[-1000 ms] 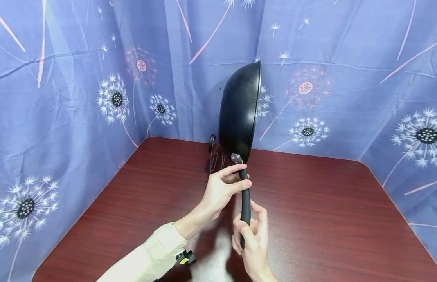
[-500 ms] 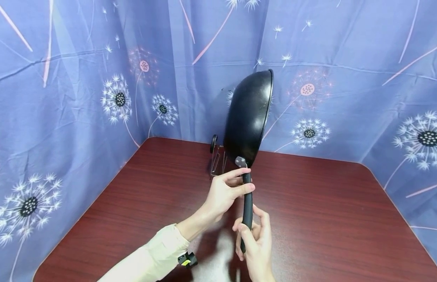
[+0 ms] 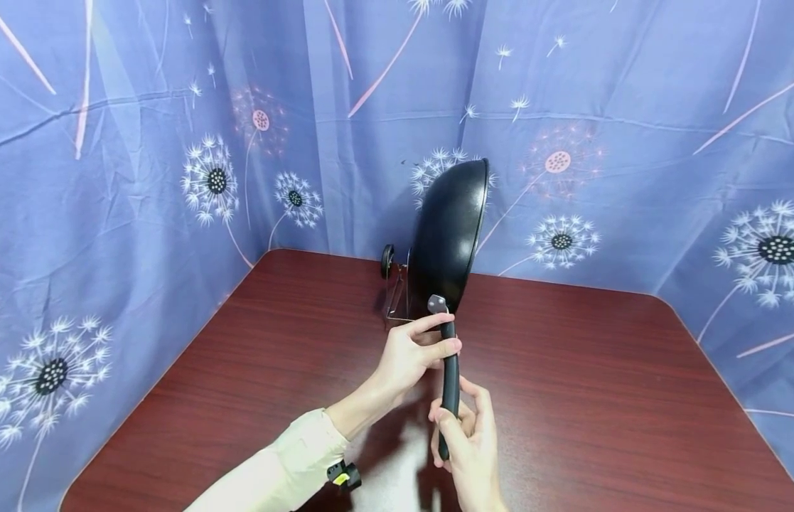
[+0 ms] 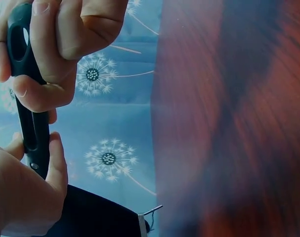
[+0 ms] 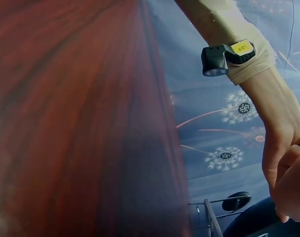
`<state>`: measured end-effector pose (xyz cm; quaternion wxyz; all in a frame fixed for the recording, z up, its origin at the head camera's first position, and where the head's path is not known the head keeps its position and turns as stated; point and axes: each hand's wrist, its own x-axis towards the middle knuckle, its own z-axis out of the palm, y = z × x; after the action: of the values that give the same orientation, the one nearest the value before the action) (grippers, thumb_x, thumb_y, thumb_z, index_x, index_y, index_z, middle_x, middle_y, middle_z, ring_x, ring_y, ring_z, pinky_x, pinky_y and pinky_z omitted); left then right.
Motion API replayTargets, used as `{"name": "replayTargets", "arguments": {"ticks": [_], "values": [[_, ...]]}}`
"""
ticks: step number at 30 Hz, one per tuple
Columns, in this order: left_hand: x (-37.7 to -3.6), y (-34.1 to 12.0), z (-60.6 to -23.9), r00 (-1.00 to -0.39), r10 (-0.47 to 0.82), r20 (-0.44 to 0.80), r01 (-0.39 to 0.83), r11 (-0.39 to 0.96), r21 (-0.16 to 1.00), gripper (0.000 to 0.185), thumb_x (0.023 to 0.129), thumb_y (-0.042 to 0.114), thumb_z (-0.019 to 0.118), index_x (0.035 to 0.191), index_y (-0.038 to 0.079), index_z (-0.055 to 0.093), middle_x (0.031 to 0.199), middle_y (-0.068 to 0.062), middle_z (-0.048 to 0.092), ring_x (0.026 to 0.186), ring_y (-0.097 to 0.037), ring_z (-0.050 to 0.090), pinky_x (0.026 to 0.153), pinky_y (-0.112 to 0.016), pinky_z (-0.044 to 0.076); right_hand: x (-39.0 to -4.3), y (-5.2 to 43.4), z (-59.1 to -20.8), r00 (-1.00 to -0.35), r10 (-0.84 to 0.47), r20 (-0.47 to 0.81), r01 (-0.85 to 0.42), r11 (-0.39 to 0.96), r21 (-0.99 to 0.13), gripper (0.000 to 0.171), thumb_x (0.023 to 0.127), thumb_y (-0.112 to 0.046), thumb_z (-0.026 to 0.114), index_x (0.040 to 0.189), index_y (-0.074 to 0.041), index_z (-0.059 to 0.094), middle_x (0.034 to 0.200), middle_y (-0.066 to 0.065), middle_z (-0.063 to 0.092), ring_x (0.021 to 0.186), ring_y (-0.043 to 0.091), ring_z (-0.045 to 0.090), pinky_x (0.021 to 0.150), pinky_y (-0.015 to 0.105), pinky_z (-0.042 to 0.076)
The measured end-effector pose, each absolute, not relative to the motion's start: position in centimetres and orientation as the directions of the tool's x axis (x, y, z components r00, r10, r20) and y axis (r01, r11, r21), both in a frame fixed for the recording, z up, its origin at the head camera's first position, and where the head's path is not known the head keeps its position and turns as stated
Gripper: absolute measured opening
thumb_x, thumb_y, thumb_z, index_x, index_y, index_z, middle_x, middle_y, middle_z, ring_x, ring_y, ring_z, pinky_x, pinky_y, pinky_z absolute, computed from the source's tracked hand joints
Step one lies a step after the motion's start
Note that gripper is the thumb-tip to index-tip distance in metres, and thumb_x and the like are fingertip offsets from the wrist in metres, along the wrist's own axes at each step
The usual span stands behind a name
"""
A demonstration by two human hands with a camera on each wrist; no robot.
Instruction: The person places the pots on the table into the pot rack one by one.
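Note:
A black wok is held on edge in the middle of the head view, rim facing right and handle toward the person. My left hand pinches the black handle close to the metal bracket. Farther down, my right hand grips the handle near its end. Just left of the wok stands a wire rack, partly hidden behind it; the wok's lower side overlaps the rack in this view. The left wrist view shows both hands on the handle. In the right wrist view, the rack sits close beside the wok.
A black round piece sits at the rack's back end. The dark red wooden table extends to both sides. Blue curtain with dandelion prints rises behind the table and along its sides. A small wrist camera is strapped at the left sleeve.
The wok has come down and a little to the right, its top leaning right. More of the rack shows beside it. Both hands keep their hold on the handle.

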<state>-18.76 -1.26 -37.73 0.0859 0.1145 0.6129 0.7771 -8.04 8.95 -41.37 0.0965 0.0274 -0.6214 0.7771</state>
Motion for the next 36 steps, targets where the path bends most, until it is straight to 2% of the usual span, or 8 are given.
{"name": "replayTargets", "arguments": {"ticks": [8,14,21,26,31,36], "values": [[-18.9,-1.0,-38.0,-0.956,0.286,0.06,-0.013,-0.246,0.969,0.046,0.084,0.007,0.078,0.129,0.012,0.067,0.111,-0.024,0.072,0.083,-0.014,0.073,0.076,-0.033,0.061,-8.1,9.4,-41.4,-0.988,0.087,0.13,-0.144,-0.175,-0.974,0.043,0.097,-0.002,0.057,0.132,-0.01,0.034,0.081,-0.005,0.064,0.042,0.008,0.049,0.033,0.021,0.032],[-19.2,-0.9,-38.7,-0.958,0.284,0.039,-0.035,-0.249,0.968,0.048,0.085,0.007,0.078,0.13,0.008,0.065,0.109,-0.018,0.072,0.08,-0.015,0.072,0.077,-0.036,0.061,-8.4,9.6,-41.6,-0.993,0.061,0.103,-0.112,-0.184,-0.976,0.044,0.098,-0.005,0.057,0.133,-0.009,0.032,0.083,-0.001,0.066,0.043,0.01,0.051,0.035,0.019,0.033],[-19.7,-0.7,-38.8,-0.948,0.312,0.059,-0.026,-0.259,0.965,0.05,0.086,0.004,0.076,0.133,0.006,0.062,0.11,-0.019,0.071,0.078,-0.013,0.071,0.077,-0.037,0.062,-8.8,10.3,-41.6,-0.994,0.04,0.105,-0.11,-0.167,-0.98,0.042,0.099,-0.007,0.057,0.133,-0.008,0.032,0.082,-0.005,0.066,0.044,0.009,0.051,0.036,0.018,0.034],[-19.7,-0.7,-38.8,-0.941,0.332,0.063,-0.02,-0.241,0.97,0.05,0.087,0.003,0.074,0.135,0.009,0.062,0.114,-0.019,0.071,0.083,-0.013,0.07,0.077,-0.037,0.061,-9.0,10.7,-41.7,-0.995,0.028,0.091,-0.094,-0.156,-0.983,0.041,0.1,-0.009,0.057,0.133,-0.011,0.032,0.083,-0.005,0.065,0.044,0.009,0.051,0.037,0.017,0.034],[-19.6,-0.8,-39.0,-0.922,0.379,0.08,-0.005,-0.22,0.976,0.051,0.09,0.002,0.07,0.139,0.011,0.058,0.123,-0.025,0.066,0.086,-0.013,0.069,0.079,-0.037,0.061,-9.1,11.2,-41.8,-0.999,0.015,0.049,-0.05,-0.133,-0.99,0.041,0.1,-0.009,0.056,0.133,-0.014,0.031,0.082,-0.005,0.065,0.044,0.01,0.051,0.037,0.017,0.033],[-19.6,-1.2,-39.3,-0.897,0.434,0.082,-0.002,-0.19,0.982,0.056,0.092,0.001,0.067,0.144,0.015,0.053,0.132,-0.024,0.062,0.091,-0.014,0.069,0.08,-0.038,0.061,-9.1,11.7,-41.9,-1.0,-0.005,0.025,-0.024,-0.123,-0.992,0.041,0.101,-0.011,0.055,0.133,-0.016,0.03,0.086,-0.003,0.066,0.046,0.011,0.052,0.038,0.016,0.034]]}}
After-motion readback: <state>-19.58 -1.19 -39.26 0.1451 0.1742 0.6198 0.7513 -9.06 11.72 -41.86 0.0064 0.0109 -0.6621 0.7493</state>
